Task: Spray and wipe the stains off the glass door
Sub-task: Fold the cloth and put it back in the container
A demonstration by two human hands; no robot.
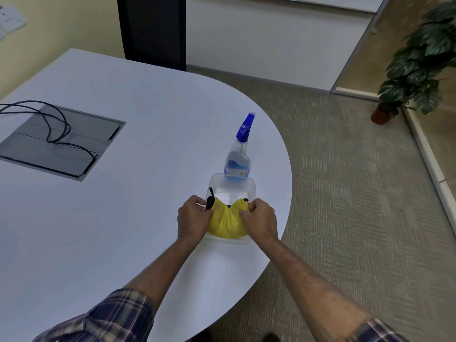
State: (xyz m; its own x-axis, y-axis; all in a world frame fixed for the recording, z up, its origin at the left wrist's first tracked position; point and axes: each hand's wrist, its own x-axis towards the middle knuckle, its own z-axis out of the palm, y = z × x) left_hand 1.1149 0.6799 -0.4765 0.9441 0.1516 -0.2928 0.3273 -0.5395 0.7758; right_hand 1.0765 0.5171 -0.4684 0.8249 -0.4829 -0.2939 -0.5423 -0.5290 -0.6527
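Note:
A yellow cloth (226, 222) with black trim lies bunched in a clear plastic tub (229, 185) near the right edge of the white table (123, 218). My left hand (193, 217) pinches the cloth's left end, where a black loop sticks up. My right hand (259, 218) grips the cloth's right end. Just behind the tub stands a clear spray bottle (238, 161) with blue liquid and a blue trigger head. The glass door (394, 43) is at the far right, across the carpet.
A grey cable hatch (56, 141) with a black cable (49, 119) sits in the table at the left. A potted plant (417, 62) stands on the floor at the right by the glass partition. A dark chair back (153, 30) rises behind the table.

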